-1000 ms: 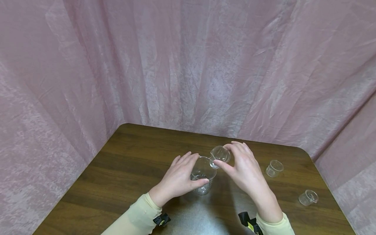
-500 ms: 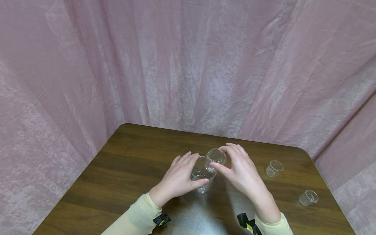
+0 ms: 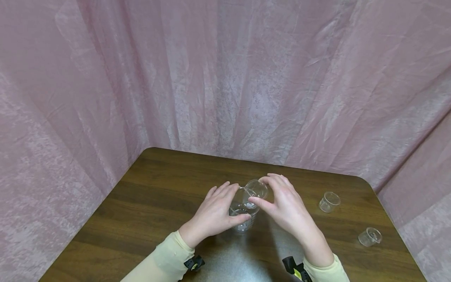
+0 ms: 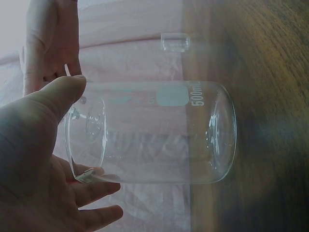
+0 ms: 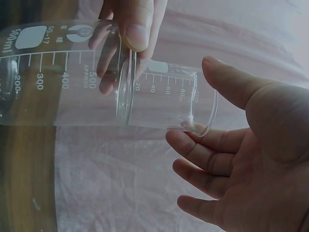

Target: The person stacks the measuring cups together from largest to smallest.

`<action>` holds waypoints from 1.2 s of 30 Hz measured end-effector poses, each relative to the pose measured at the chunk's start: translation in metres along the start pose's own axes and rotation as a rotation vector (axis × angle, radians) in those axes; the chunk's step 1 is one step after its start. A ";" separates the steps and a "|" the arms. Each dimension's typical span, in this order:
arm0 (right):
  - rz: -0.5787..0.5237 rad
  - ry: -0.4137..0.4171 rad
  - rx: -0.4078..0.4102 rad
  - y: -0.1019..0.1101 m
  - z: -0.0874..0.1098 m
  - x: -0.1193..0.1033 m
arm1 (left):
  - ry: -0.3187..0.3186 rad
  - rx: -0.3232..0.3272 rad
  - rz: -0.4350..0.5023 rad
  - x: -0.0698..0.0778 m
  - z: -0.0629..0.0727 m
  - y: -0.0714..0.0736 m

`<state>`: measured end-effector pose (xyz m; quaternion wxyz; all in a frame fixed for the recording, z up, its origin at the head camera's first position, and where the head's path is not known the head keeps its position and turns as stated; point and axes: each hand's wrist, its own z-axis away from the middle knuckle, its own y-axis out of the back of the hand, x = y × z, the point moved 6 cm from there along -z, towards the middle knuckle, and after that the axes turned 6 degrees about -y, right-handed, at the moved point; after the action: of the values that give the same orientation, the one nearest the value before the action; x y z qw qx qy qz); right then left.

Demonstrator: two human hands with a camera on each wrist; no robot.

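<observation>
A large clear glass beaker [image 4: 154, 140], marked 500 ml, stands upright on the wooden table. My left hand [image 3: 215, 215] holds it at the rim, thumb on the near side and fingers on the far side. My right hand [image 3: 290, 205] pinches a smaller glass beaker [image 5: 164, 101] near its rim between thumb and fingertips. This smaller one, with white scale lines up to 100, is about upright above the large beaker's mouth. In the right wrist view its base overlaps the large beaker's rim [image 5: 127, 92].
Two more small glass beakers stand on the table to the right, one farther back [image 3: 329, 202] and one nearer the right edge [image 3: 370, 237]. Pink curtains [image 3: 225, 78] hang behind and beside the brown wooden table [image 3: 158, 188].
My right hand has moved left and slightly nearer with the smaller beaker, from beside the large beaker's rim to over its mouth. The left hand and large beaker have stayed in place.
</observation>
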<state>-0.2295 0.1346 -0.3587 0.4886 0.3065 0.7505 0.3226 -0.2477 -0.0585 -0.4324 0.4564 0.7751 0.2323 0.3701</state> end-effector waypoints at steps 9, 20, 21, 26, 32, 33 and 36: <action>0.009 -0.004 -0.020 -0.004 -0.001 0.002 | -0.004 0.005 0.005 0.001 -0.001 0.001; 0.018 -0.013 -0.068 -0.010 0.000 0.003 | -0.011 0.009 -0.004 -0.001 -0.001 0.000; 0.019 -0.012 -0.071 -0.011 0.000 0.003 | -0.011 0.009 -0.004 0.000 0.000 0.000; 0.019 -0.009 -0.085 -0.014 0.000 0.004 | -0.007 0.007 -0.003 0.001 0.000 0.001; 0.023 -0.002 -0.099 -0.017 -0.001 0.005 | -0.010 0.009 -0.003 0.001 0.001 0.001; 0.024 -0.002 -0.102 -0.017 -0.001 0.006 | -0.012 0.010 -0.002 0.001 0.000 0.001; 0.024 -0.010 -0.114 -0.019 -0.001 0.007 | -0.013 0.009 0.000 0.000 0.000 0.000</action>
<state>-0.2355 0.1284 -0.3770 0.5052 0.2886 0.7247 0.3691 -0.2472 -0.0585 -0.4325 0.4543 0.7796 0.2309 0.3639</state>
